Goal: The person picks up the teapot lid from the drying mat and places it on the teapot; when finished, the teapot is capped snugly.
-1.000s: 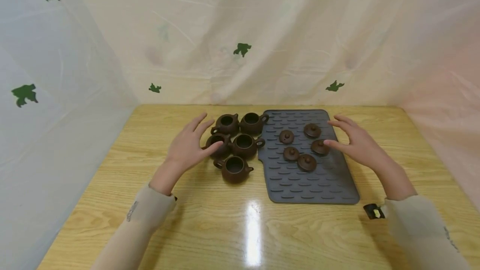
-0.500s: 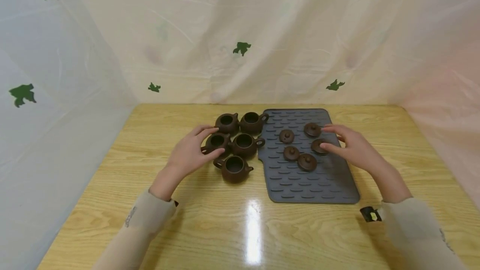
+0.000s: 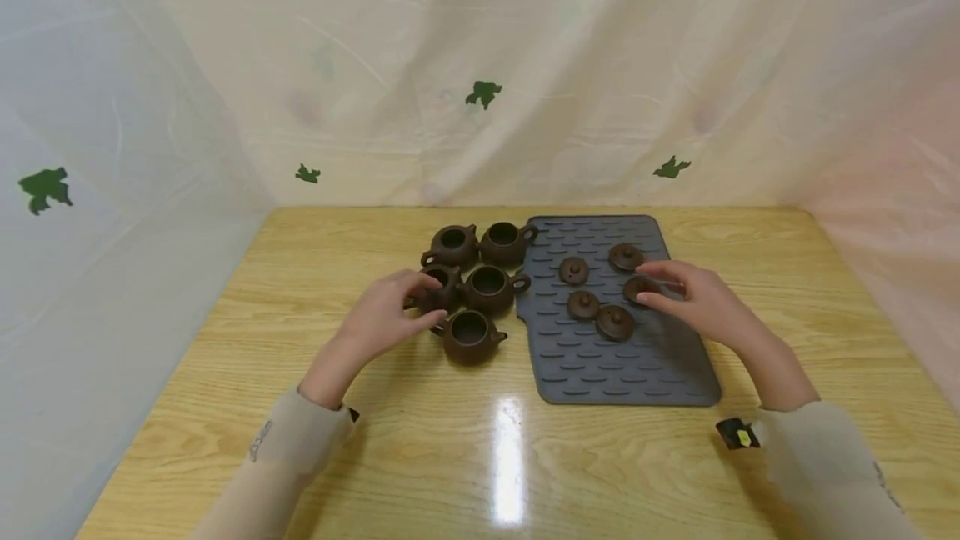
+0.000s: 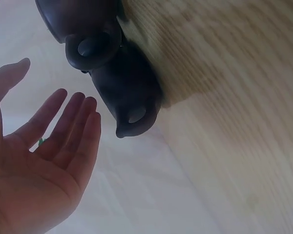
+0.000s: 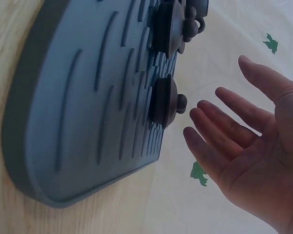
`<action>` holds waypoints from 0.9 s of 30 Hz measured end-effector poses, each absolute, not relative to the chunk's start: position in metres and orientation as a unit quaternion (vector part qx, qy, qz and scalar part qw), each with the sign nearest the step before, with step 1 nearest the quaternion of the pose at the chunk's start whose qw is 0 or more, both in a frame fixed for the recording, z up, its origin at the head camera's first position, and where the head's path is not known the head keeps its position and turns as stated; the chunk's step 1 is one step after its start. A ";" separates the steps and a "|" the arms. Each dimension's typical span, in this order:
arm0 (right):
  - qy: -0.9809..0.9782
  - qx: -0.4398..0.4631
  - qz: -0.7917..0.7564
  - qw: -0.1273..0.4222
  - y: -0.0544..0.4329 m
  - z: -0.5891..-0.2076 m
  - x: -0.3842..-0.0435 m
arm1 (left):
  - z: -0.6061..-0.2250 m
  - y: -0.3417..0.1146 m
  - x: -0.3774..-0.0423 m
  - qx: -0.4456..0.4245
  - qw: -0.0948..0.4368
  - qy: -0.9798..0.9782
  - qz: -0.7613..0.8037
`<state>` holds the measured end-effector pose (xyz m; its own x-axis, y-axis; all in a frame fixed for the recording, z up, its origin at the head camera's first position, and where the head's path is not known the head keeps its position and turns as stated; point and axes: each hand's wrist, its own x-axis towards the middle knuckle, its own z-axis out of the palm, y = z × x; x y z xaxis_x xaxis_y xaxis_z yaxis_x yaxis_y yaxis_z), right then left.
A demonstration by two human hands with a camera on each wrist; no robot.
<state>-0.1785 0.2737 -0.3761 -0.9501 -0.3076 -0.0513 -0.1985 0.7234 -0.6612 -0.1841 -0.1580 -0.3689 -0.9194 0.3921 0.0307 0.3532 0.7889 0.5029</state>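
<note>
Several small dark brown lidless teapots stand clustered left of centre in the head view. My left hand hovers at the left of the cluster, thumb and fingers parted around the middle-left teapot. In the left wrist view its fingers stay apart from the teapot nearest them. The front teapot has its handle by my left thumb. My right hand hangs over the right side of the grey mat, partly covering a round knobbed lid. Its fingers stand off the lid in the right wrist view.
More lids lie on the mat, including a far one and a front one. Rear teapots stand by the mat's left edge. A pale cloth with green shapes hangs behind the wooden table.
Both hands have come lower, the left beside the middle-left teapot and the right over the right-hand lid. Their thumbs and fingers have drawn closer together. Teapots and lids have not moved.
</note>
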 end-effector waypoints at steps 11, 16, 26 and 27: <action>0.925 -0.133 -0.347 0.082 0.272 -0.382 -0.179 | -0.377 -0.157 -0.182 0.216 0.073 0.918 0.324; 0.923 -0.139 -0.351 0.073 0.272 -0.383 -0.178 | -0.381 -0.156 -0.181 0.227 0.081 0.910 0.336; 0.921 -0.152 -0.352 0.071 0.270 -0.385 -0.175 | -0.390 -0.155 -0.181 0.235 0.087 0.904 0.345; 0.921 -0.153 -0.352 0.071 0.269 -0.386 -0.175 | -0.390 -0.155 -0.181 0.235 0.088 0.903 0.348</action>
